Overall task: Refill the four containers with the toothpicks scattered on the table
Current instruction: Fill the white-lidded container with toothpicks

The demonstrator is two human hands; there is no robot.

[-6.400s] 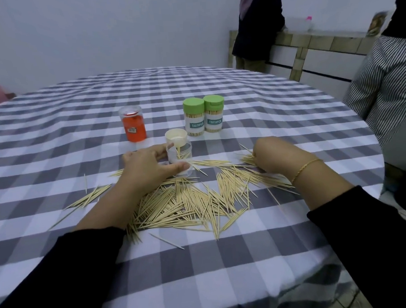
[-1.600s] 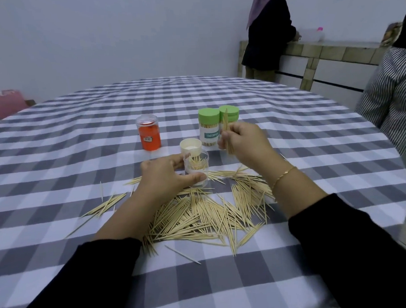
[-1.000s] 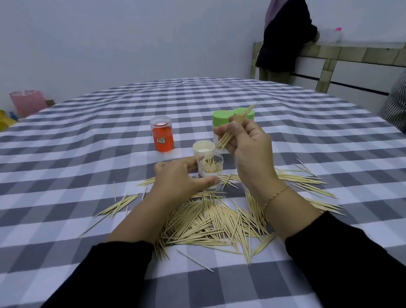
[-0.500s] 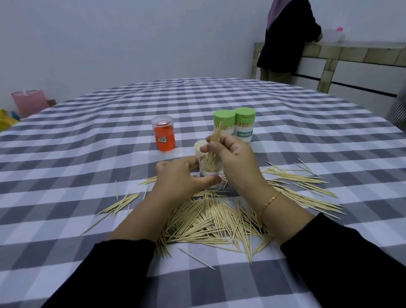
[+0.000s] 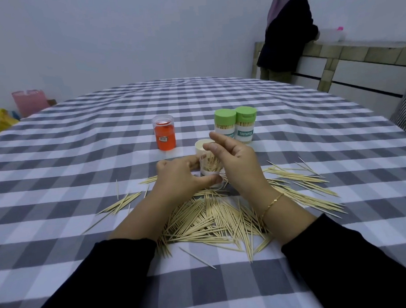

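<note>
Left hand (image 5: 178,178): grips the clear jar (image 5: 210,168).
Right hand (image 5: 237,161): above jar, fingers loose, apparently holding nothing.
Jar: toothpicks inside, partly filled.
Green jars (image 5: 234,125): capped, full.

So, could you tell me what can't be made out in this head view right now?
- How full the clear container is: the left hand and right hand cover its sides.
- What the orange jar holds: its tinted wall hides it.
- Toothpicks under the forearms: hidden.
- White cap: partly behind the right hand's fingers.
</note>
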